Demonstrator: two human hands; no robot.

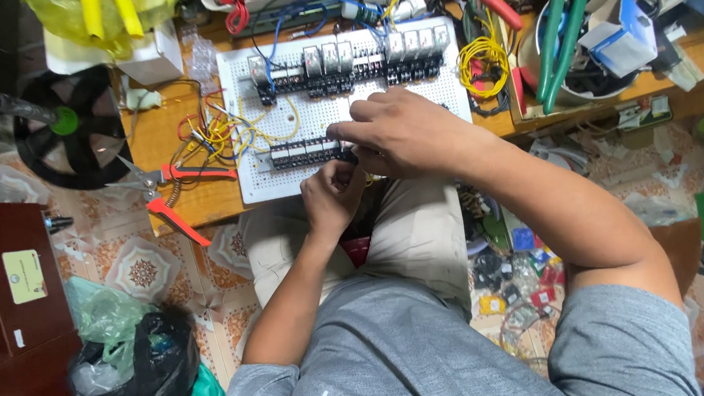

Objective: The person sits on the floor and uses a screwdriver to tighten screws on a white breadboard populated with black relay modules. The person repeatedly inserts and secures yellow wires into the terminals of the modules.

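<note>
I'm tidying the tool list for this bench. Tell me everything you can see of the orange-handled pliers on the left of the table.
The orange-handled pliers lie flat on the wooden table, left of the white perforated board. The handles, seemingly plastic-coated, are spread wide: one runs right toward the board, the other slants down past the table's front edge. The grey metal jaws point left and stand apart. Thin coloured wires lie just above them. Neither hand touches them.

Red-handled pliers lie beside a black fan; yellow wire coil behind.
</note>
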